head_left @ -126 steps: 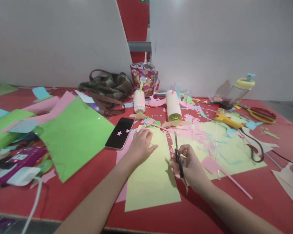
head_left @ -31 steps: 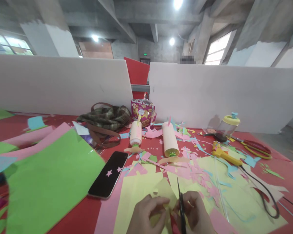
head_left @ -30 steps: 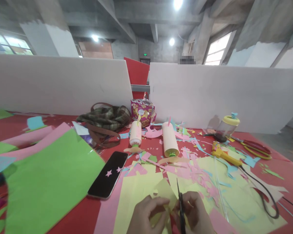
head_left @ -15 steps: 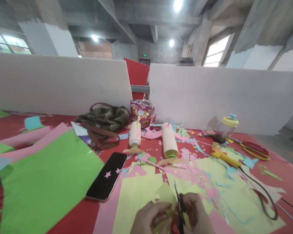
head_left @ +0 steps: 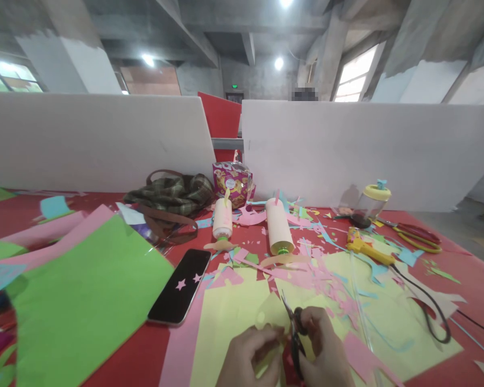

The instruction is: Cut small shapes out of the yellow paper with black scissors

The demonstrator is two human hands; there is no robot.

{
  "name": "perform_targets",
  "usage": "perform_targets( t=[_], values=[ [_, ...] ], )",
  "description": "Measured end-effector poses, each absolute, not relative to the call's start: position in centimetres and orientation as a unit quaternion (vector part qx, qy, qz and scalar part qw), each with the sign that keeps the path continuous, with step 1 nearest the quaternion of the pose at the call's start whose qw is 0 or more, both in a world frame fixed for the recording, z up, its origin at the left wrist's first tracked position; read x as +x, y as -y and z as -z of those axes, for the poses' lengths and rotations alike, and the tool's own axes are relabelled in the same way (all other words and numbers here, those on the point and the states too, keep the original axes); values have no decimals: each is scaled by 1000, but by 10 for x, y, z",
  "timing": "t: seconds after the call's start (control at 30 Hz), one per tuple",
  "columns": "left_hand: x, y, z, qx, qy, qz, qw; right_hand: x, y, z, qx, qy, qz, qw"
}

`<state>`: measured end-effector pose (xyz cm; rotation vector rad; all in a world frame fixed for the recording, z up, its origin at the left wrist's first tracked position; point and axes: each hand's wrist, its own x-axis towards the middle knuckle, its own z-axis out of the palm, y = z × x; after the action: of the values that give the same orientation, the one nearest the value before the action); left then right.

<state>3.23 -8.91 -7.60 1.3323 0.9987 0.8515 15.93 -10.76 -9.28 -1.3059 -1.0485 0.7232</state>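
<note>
At the bottom middle, my left hand (head_left: 248, 357) pinches a small pale yellow paper piece (head_left: 271, 315) with a small round hole in it. Beside it, my right hand (head_left: 320, 352) grips black scissors (head_left: 293, 332), fingers through the handles. The blades point up and left and meet the paper piece's right edge. Under both hands lies a large yellow sheet (head_left: 226, 328) on the red table (head_left: 133, 360).
A black phone (head_left: 180, 286) lies left of the hands, a big green sheet (head_left: 80, 301) further left. Two paper-wrapped bottles (head_left: 279, 233) lie behind, with a plaid bag (head_left: 169, 196) and snack pouch (head_left: 230, 183). A yellow glue gun (head_left: 365, 248), red scissors (head_left: 417, 236) and scraps sit right.
Over four seconds the camera tilted up and my hands lifted a small yellow piece off the sheet. In the last second the scissors tilted left into the paper's edge.
</note>
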Motion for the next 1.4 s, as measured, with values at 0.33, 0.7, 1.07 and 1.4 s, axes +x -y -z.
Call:
perform_targets(
  t=[0.33, 0.7, 1.07, 1.4],
  values=[
    [28, 89, 58, 423, -396, -370, 726, 163, 106, 84, -558, 438, -350, 611],
    [23, 86, 51, 313, -330, -355, 817, 174, 105, 70, -552, 437, -383, 598],
    [19, 86, 51, 379, -327, -313, 807, 171, 106, 70, -546, 446, -382, 598],
    [19, 88, 50, 445, -302, -294, 790, 172, 105, 69, -559, 443, -372, 594]
  ],
)
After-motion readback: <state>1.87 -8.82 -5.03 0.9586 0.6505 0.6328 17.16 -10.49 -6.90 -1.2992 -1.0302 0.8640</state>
